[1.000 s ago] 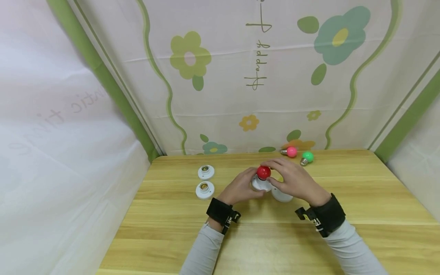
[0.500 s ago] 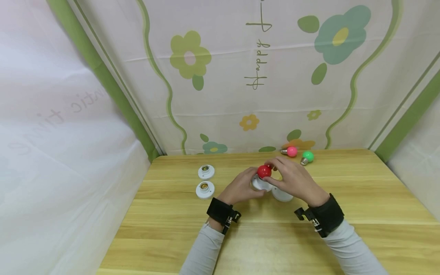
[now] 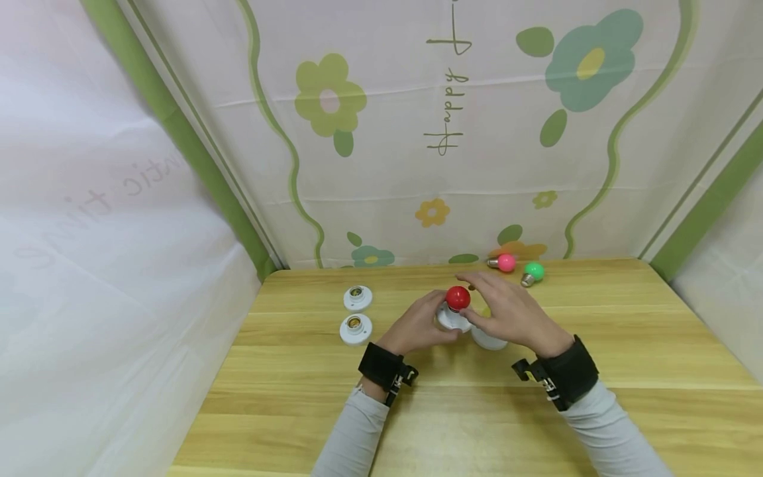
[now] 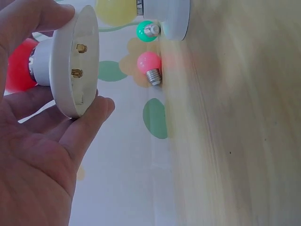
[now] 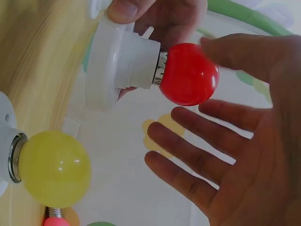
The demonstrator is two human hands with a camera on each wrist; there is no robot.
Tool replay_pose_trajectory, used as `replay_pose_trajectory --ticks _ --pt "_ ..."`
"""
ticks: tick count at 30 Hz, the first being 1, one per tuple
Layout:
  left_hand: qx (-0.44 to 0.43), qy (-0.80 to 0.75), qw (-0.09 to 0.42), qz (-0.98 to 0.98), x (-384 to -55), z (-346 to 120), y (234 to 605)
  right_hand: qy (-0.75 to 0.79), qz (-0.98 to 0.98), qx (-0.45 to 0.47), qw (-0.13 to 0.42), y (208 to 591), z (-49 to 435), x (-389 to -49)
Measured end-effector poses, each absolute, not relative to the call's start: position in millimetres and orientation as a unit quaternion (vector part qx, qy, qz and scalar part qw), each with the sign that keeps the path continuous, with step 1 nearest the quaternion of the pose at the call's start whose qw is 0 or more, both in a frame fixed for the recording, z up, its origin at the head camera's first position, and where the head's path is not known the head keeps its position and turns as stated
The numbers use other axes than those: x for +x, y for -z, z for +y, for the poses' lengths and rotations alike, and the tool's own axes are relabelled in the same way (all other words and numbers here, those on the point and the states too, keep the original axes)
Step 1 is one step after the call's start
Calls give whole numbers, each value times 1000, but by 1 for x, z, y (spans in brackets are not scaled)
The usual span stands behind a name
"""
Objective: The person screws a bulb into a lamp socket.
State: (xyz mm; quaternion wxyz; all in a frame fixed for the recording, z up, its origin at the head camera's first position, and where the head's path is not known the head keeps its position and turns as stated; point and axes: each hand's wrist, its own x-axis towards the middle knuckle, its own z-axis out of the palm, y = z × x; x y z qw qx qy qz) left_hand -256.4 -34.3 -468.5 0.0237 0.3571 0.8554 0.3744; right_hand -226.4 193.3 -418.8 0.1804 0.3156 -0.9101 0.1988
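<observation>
My left hand (image 3: 417, 326) grips the rim of a round white lamp holder (image 4: 62, 70). It is held up off the table, and its underside with brass screws shows in the left wrist view. A red bulb (image 5: 188, 74) sits in the holder's socket, a strip of its metal base still visible. My right hand (image 3: 514, 315) is around the bulb with fingers spread and fairly straight. Its thumb is at the bulb's side, and the fingertips stand apart from it or barely near it. Beside them, a second white holder (image 3: 490, 340) carries a yellow bulb (image 5: 54, 169).
Two white lamp holders (image 3: 356, 329) with bare sockets stand to the left on the wooden table (image 3: 286, 397). A pink bulb (image 3: 506, 263) and a green bulb (image 3: 534, 271) lie at the back edge, near the printed curtain (image 3: 387, 165).
My right fingers have drawn in around the red bulb, then spread away from it again. The left hand keeps its grip on the holder in the same place.
</observation>
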Motion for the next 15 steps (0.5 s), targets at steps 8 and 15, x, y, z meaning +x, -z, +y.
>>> replay_pose_trajectory --ticks 8,15 --pt "360 -379 31 852 -257 -34 468 -184 -896 356 189 419 193 -227" --pt "355 -385 37 851 -256 -34 468 -174 -895 354 207 421 193 -227"
